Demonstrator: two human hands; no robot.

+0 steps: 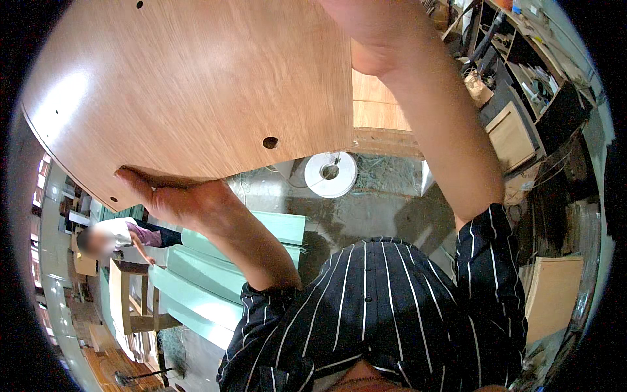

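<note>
Head view, looking down. We hold a large curved brown plywood panel with drilled round holes (pixel 189 85) raised in front of us, filling the upper left of the picture. Our left hand (pixel 173 196) supports the panel's lower edge from beneath, palm up, its fingers (pixel 134 179) extended and pressed together flat against the underside. Our right hand (pixel 366 32) meets the panel at its right edge near the top; we cannot tell how its fingers stand, since they lie out of sight at the top of the picture. Both forearms emerge from the rolled sleeves of a dark shirt with thin white stripes (pixel 379 300). Below the panel, on the grey concrete floor (pixel 385 202), lies a white round spool (pixel 330 174). Pale green flat boards (pixel 209 274) are stacked at lower left, beside a light wooden frame (pixel 127 297). Another person in a white top (pixel 117 235) bends over at far left. Cluttered dark shelving (pixel 529 72) occupies the upper right.
</note>
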